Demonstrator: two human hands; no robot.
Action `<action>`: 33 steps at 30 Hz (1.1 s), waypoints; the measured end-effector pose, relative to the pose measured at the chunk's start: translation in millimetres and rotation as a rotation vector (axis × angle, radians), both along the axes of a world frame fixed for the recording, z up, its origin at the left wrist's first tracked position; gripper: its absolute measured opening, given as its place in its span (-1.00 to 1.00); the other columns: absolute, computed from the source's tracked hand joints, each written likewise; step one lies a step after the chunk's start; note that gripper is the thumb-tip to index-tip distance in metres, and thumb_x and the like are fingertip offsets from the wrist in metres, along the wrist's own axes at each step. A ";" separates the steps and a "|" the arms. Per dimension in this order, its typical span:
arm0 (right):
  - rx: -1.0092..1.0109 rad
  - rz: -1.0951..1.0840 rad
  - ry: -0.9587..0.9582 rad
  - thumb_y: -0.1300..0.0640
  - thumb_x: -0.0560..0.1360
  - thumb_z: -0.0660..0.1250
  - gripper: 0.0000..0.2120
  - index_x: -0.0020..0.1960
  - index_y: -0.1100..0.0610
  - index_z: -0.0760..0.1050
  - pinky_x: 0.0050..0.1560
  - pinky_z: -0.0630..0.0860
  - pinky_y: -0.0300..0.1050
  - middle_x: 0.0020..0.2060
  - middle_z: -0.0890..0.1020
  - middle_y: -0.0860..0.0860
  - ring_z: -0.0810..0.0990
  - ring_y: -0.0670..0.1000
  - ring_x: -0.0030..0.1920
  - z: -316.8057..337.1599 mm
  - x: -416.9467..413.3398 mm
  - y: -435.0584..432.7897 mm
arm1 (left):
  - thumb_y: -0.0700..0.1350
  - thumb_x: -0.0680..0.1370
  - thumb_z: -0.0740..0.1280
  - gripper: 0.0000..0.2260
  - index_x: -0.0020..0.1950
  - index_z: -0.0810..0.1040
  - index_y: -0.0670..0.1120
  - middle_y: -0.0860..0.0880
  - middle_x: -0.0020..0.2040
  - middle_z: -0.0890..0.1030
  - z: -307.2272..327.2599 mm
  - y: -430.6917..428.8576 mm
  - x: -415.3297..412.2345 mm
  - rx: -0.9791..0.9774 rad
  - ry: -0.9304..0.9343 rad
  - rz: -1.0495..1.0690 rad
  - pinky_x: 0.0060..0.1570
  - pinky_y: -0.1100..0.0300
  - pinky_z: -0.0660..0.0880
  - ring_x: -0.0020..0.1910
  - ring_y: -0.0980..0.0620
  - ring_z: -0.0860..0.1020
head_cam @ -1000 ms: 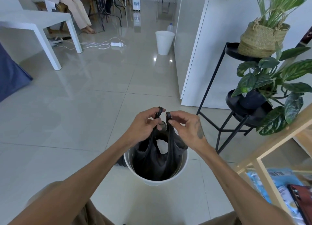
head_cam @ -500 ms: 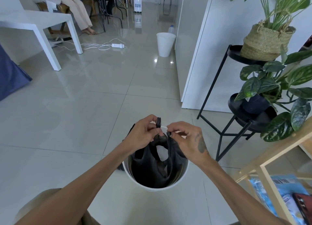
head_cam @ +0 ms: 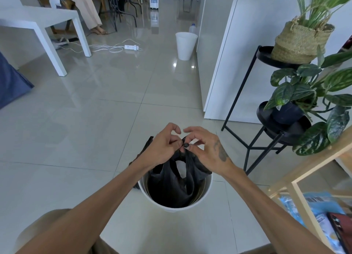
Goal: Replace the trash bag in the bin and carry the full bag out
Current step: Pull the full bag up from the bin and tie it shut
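Note:
A small white bin (head_cam: 206, 193) stands on the tiled floor right below me. A black trash bag (head_cam: 171, 185) sits inside it, its two handle straps drawn up above the rim. My left hand (head_cam: 163, 147) and my right hand (head_cam: 205, 149) meet over the bin, each pinching a strap, the strap ends twisted together between my fingertips. A loose flap of black plastic (head_cam: 142, 152) hangs out behind my left hand. The bag's contents are hidden.
A second white bin (head_cam: 185, 46) stands farther off by a white cabinet (head_cam: 224, 49). A black plant stand (head_cam: 274, 131) with potted plants is close on the right, and a wooden shelf (head_cam: 312, 170) at the lower right. A white table (head_cam: 38, 25) and power strip (head_cam: 130, 47) lie at the left rear; a person sits beyond.
My hands have come closer together and lowered slightly, bringing the two strap ends from apart and upright to bunched between my fingertips.

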State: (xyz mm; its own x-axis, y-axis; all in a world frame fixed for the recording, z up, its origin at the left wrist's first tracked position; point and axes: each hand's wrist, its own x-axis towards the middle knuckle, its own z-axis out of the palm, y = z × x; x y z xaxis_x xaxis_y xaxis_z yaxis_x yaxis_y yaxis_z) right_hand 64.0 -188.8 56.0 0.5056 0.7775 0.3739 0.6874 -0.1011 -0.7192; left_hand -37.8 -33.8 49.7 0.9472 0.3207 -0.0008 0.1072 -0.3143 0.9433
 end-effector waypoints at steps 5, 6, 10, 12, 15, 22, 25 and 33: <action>-0.021 -0.081 0.037 0.32 0.50 0.41 -0.92 -0.10 0.17 0.59 -0.24 0.43 -0.38 -0.30 0.59 -0.13 0.53 -0.16 -0.30 -5.1 2.9 1.9 | -0.29 0.61 0.28 -0.81 0.12 0.34 -0.07 -0.08 -0.25 0.68 -0.2 1.4 -2.5 -0.167 0.019 -0.023 -0.10 0.06 0.45 -0.25 -0.02 0.50; -0.014 -0.089 0.039 0.32 0.51 0.40 -0.93 -0.10 0.18 0.58 -0.26 0.40 -0.41 -0.32 0.57 -0.13 0.50 -0.17 -0.32 -5.7 1.2 1.9 | -0.31 0.59 0.30 -0.81 0.10 0.35 -0.09 -0.10 -0.24 0.67 0.8 2.0 -4.2 -0.229 0.016 -0.021 -0.05 0.07 0.47 -0.23 -0.01 0.52; 0.037 -0.155 0.123 0.32 0.54 0.37 -0.93 -0.10 0.19 0.53 -0.26 0.38 -0.42 -0.33 0.51 -0.13 0.48 -0.18 -0.33 -11.0 1.9 0.8 | -0.38 0.52 0.36 -0.84 -0.13 0.51 -0.14 -0.09 -0.22 0.62 -5.5 5.1 -13.6 -0.208 -0.018 -0.044 0.04 0.14 0.46 -0.14 0.02 0.57; 0.053 -0.208 0.179 0.28 0.56 0.36 -0.93 -0.10 0.19 0.50 -0.28 0.38 -0.40 -0.34 0.48 -0.11 0.44 -0.18 -0.35 -11.9 3.3 -0.6 | -0.36 0.54 0.33 -0.77 -0.21 0.64 -0.09 0.03 -0.23 0.64 -17.9 3.4 -15.2 0.045 -0.017 -0.042 0.03 0.19 0.47 -0.15 0.08 0.59; 0.019 -0.203 0.226 0.25 0.56 0.36 -0.88 -0.14 0.10 0.51 -0.30 0.38 -0.41 -0.36 0.48 -0.09 0.43 -0.18 -0.36 -9.2 1.0 2.7 | -0.26 0.56 0.25 -0.69 -0.01 0.76 0.01 0.02 -0.24 0.59 -47.0 4.3 -7.2 0.541 -0.105 0.012 -0.08 0.14 0.47 -0.22 0.03 0.55; -0.112 -0.437 0.881 0.18 0.51 0.44 -0.89 -0.01 0.09 0.53 -0.58 0.31 -0.25 -0.29 0.58 0.09 0.40 -0.10 -0.56 -9.2 1.2 9.4 | -0.10 0.62 0.24 -0.62 0.44 0.50 -0.07 -0.06 0.21 0.60 -60.3 -23.7 -21.1 0.832 -0.140 0.223 0.20 0.02 0.52 0.16 -0.07 0.54; -0.305 -0.432 0.819 0.14 0.47 0.47 -0.77 0.08 0.09 0.51 -0.56 0.31 -0.22 -0.24 0.57 0.09 0.41 -0.07 -0.50 -14.3 4.6 9.9 | -0.12 0.61 0.26 -0.68 0.35 0.58 -0.10 -0.06 0.19 0.61 -60.6 -14.6 -21.9 0.725 -0.193 0.158 0.19 -0.03 0.53 0.17 -0.08 0.56; -0.709 -0.012 0.753 0.24 0.60 0.28 -0.75 -0.25 0.13 0.50 -0.48 0.26 -0.25 -0.49 0.38 -0.02 0.27 -0.08 -0.50 6.4 3.4 13.0 | 0.01 0.53 0.38 -0.79 -0.11 0.68 -0.13 -0.03 -0.14 0.66 -46.2 8.1 -16.4 0.672 -0.114 -0.198 0.03 -0.05 0.48 -0.07 -0.06 0.57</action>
State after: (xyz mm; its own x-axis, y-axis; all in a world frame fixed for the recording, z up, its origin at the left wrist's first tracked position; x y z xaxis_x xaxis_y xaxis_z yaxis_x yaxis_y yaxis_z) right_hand 67.4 -175.8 62.3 0.4277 0.6894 -0.5846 0.0803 -0.6732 -0.7351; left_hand -54.2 -25.6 3.5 0.9700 0.0390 0.2398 -0.0999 -0.8357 0.5401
